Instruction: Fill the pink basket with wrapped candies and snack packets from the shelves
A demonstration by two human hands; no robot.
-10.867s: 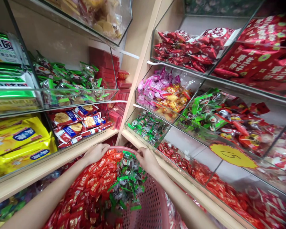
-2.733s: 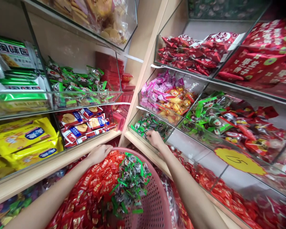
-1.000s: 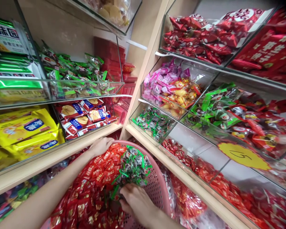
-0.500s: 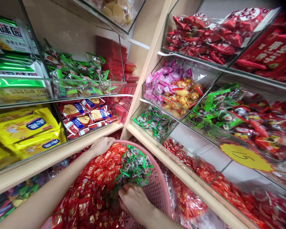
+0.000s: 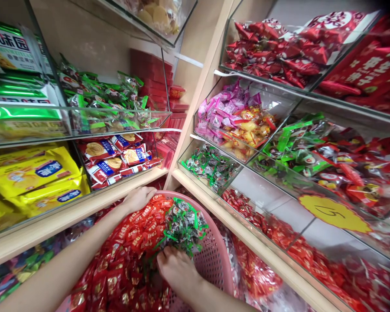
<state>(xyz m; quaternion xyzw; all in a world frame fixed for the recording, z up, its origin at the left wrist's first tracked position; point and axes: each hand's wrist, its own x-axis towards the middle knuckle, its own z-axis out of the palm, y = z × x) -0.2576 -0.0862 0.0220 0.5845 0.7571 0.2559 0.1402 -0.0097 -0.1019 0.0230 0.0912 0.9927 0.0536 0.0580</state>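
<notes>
A round pink plastic basket (image 5: 226, 260) with a perforated wall holds wrapped candies. My left hand (image 5: 139, 199) is closed over its far left rim, with the fingertips partly out of sight. Inside, my right hand (image 5: 178, 269) has its fingers curled down into wrapped candies near the middle; the fingertips are hidden. Just beyond its knuckles lies a heap of green-and-silver wrapped candies (image 5: 184, 225). Bright red packets (image 5: 146, 225) fill the far left part of the basket, and darker red ones with gold print (image 5: 117, 277) lie nearer to me.
Wooden shelves (image 5: 201, 177) meet in a corner just behind the basket. Clear bins there hold yellow packs (image 5: 35, 173), purple candies (image 5: 222, 106) and green candies (image 5: 211, 164). A yellow price tag (image 5: 334, 213) marked 15 hangs at right. Bagged red candies (image 5: 256, 273) lie beneath the right shelf.
My right hand has shifted slightly to the left inside the basket. My left hand and the basket stay where they were.
</notes>
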